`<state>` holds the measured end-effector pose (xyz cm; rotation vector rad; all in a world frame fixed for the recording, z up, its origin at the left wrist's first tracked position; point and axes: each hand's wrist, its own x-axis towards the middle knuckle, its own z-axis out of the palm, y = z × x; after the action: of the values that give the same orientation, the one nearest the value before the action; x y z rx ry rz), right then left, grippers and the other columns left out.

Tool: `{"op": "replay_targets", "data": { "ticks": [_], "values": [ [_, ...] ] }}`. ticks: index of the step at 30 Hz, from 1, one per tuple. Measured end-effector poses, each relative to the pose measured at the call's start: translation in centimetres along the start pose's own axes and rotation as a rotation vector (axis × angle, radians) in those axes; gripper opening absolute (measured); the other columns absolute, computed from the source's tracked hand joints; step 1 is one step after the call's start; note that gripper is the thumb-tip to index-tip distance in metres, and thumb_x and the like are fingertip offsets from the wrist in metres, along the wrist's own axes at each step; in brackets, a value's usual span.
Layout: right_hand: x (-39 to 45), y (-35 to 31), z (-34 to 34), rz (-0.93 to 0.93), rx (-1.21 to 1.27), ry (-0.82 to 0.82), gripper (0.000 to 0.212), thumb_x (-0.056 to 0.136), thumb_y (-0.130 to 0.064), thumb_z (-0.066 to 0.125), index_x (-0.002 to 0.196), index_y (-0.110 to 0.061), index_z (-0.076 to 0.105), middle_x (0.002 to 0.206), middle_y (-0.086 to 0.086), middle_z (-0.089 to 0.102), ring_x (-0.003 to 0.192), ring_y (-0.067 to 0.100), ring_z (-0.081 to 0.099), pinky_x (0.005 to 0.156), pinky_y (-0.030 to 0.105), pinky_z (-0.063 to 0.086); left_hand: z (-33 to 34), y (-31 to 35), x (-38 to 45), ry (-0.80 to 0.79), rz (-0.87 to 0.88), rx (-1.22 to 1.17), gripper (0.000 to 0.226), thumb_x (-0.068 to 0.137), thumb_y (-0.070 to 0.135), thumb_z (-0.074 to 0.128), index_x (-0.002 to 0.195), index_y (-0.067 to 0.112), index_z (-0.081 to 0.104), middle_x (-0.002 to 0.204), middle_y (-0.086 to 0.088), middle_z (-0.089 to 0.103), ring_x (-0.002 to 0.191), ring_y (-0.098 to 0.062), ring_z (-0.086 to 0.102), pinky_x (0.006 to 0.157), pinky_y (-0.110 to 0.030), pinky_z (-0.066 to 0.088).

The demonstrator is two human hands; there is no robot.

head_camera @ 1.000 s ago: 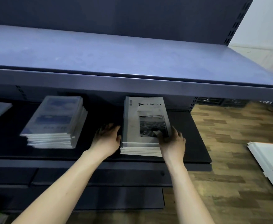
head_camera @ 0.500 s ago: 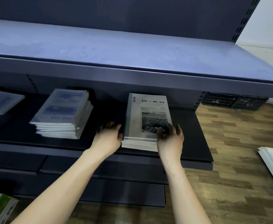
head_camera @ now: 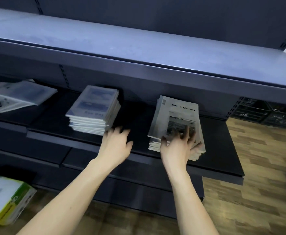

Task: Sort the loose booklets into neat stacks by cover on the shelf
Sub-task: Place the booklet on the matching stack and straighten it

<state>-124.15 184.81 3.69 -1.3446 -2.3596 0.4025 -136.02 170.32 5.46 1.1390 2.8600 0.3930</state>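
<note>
We rest our right hand (head_camera: 177,146), fingers spread, on the grey stack (head_camera: 174,122) at the shelf (head_camera: 223,156) front | left hand (head_camera: 116,145) loose, holding nothing, by the blue stack (head_camera: 93,111) | risk: pushing skews the top booklets (already fanned) | loose pile (head_camera: 17,97) waits far left

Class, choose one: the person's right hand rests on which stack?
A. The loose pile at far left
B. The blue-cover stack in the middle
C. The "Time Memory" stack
C: the right hand lies spread on the "Time Memory" stack; the left hand touches neither stack.
</note>
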Motion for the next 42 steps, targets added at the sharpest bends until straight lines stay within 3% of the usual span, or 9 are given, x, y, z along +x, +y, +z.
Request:
{"op": "replay_targets", "data": {
  "ticks": [3, 8, 21, 29, 42],
  "values": [
    [-1.5, -3.8, 0.4, -0.118, 0.073, -0.039, 0.050, 0.091, -0.037, 0.061, 0.138, -0.023, 0.058, 0.162, 0.013, 0.025, 0.151, 0.039, 0.008, 0.118, 0.058, -0.005, -0.7, -1.4, -0.7, 0.027, 0.019, -0.008, 0.051, 0.091, 0.039, 0.053, 0.139, 0.021, 0.048, 0.135, -0.008, 0.052, 0.126, -0.031, 0.043, 0.107, -0.045, 0.034],
    [-4.7, -9.5, 1.6, -0.208, 0.122, -0.154, 0.052, 0.098, -0.041, 0.051, 0.147, -0.026, 0.045, 0.162, 0.010, 0.024, 0.150, 0.036, 0.010, 0.120, 0.057, 0.001, -2.5, -6.5, -2.0, 0.084, -0.005, -0.012, 0.052, 0.092, 0.038, 0.053, 0.140, 0.019, 0.046, 0.138, -0.008, 0.049, 0.131, -0.029, 0.038, 0.109, -0.044, 0.033],
    [-14.2, -24.9, 7.2, -0.492, 0.132, -0.278, 0.051, 0.098, -0.042, 0.051, 0.145, -0.024, 0.045, 0.156, 0.004, 0.036, 0.147, 0.030, 0.021, 0.120, 0.053, 0.015, -7.3, -23.9, -8.7, 0.136, -0.236, -0.057, 0.055, 0.098, 0.040, 0.045, 0.149, 0.021, 0.034, 0.154, -0.006, 0.032, 0.146, -0.026, 0.017, 0.118, -0.043, 0.016],
    [-19.3, -32.4, 10.0, -0.547, 0.167, -0.425, 0.056, 0.101, -0.042, 0.047, 0.152, -0.021, 0.034, 0.162, 0.009, 0.026, 0.152, 0.028, 0.010, 0.122, 0.051, 0.007, -9.2, -32.2, -12.6, 0.160, -0.356, -0.117, 0.054, 0.099, 0.036, 0.046, 0.149, 0.021, 0.033, 0.156, -0.006, 0.029, 0.147, -0.028, 0.014, 0.119, -0.044, 0.013],
    [-20.9, -41.6, 16.4, -0.658, 0.192, -0.564, 0.057, 0.101, -0.039, 0.049, 0.152, -0.018, 0.034, 0.160, 0.008, 0.030, 0.151, 0.028, 0.014, 0.122, 0.050, 0.012, -9.5, -41.6, -12.2, 0.163, -0.533, -0.144, 0.053, 0.099, 0.038, 0.045, 0.149, 0.022, 0.034, 0.156, -0.004, 0.028, 0.148, -0.027, 0.013, 0.120, -0.045, 0.013]
  ]
}}
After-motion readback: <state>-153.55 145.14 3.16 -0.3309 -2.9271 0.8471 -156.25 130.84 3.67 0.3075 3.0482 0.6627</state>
